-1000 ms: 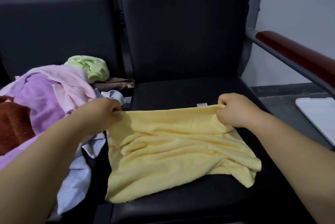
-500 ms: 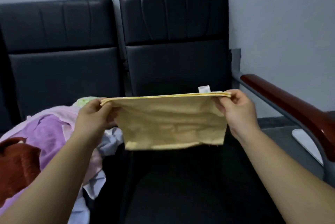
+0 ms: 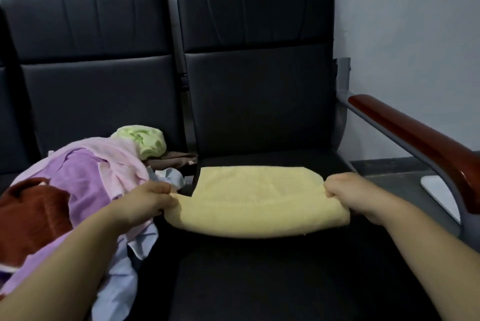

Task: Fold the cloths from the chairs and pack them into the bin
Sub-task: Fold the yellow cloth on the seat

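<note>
A yellow towel [image 3: 257,201], folded over, lies flat across the black seat of the right chair [image 3: 259,281]. My left hand [image 3: 145,201] pinches its left end and my right hand [image 3: 345,194] pinches its right end, both with fingers curled round the cloth. On the left chair a heap of unfolded cloths rests: a purple one [image 3: 78,180], a pink one [image 3: 117,157], a rust-red one [image 3: 31,211], a light green one [image 3: 144,140], a brown one [image 3: 174,160] and a pale blue one [image 3: 119,287]. The bin is not in view.
A chair armrest with a red-brown wooden top [image 3: 420,138] runs along the right side. Beyond it a white flat object [image 3: 439,193] lies on the grey floor. The black chair backs [image 3: 254,60] stand against a pale wall.
The yellow towel was lifted from the seat and held up stretched in the air, then lowered; now it lies folded on the seat with both hands still holding its ends.
</note>
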Available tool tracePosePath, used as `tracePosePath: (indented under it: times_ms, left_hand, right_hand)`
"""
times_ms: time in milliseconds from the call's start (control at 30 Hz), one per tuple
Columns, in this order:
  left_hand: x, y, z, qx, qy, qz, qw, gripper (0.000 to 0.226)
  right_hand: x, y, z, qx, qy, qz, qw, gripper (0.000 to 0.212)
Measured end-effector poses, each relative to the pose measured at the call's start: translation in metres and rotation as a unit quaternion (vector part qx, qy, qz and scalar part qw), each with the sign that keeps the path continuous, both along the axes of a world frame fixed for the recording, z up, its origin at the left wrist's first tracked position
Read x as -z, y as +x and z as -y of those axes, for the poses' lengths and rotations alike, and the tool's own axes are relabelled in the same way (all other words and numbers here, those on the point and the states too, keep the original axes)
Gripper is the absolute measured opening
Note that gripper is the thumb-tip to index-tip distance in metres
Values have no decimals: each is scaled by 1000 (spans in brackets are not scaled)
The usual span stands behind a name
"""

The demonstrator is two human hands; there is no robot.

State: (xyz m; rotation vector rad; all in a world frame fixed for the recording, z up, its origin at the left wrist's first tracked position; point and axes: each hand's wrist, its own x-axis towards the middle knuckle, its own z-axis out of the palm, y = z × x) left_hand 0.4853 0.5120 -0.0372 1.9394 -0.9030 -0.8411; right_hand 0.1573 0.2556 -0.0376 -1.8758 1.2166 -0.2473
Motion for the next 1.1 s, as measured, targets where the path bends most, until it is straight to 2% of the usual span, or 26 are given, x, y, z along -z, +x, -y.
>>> tracePosePath:
  times_ms: [133,200,267,333,467,533,667,800,900,967,1033,1100]
  left_hand:
    - [13,2,3,-23,7,-127,992,10]
    - [20,-3,7,-33,2,-141,989,7]
    - [31,-6,14,-55,-8,-127,990,17]
    - [39,-12,22,-69,-25,-86,994,18]
    - [50,-15,44,-92,-16,94,991,17]
    - [54,-13,59,-109,-16,153,982,17]
    - [68,-9,83,-125,-8,192,973,13]
    - [86,-13,94,-118,31,256,959,19]
    - [92,-14,97,-106,59,324,938,20]
    - [93,-17,100,-96,76,354,927,17]
    - [92,-20,103,-105,84,367,920,13]
    - [92,-23,103,-111,90,382,913,10]
  right_hand:
    - [3,-3,-1,-3,132,-49,990,24]
    - [8,-2,0,11,142,-41,989,17]
    - [11,-1,0,30,150,-39,987,12]
    - [11,-1,0,43,155,-53,986,9]
    - [14,3,3,76,116,-69,988,10]
    - [18,7,6,95,93,-74,988,11]
    - [26,14,19,114,39,-89,989,13]
    - [39,20,25,78,-40,-180,980,16]
    - [43,21,26,42,-75,-237,968,43]
    - [40,19,26,31,-85,-249,964,42]
    - [38,15,28,28,-74,-268,960,27]
    - [35,11,30,33,-29,-276,960,33]
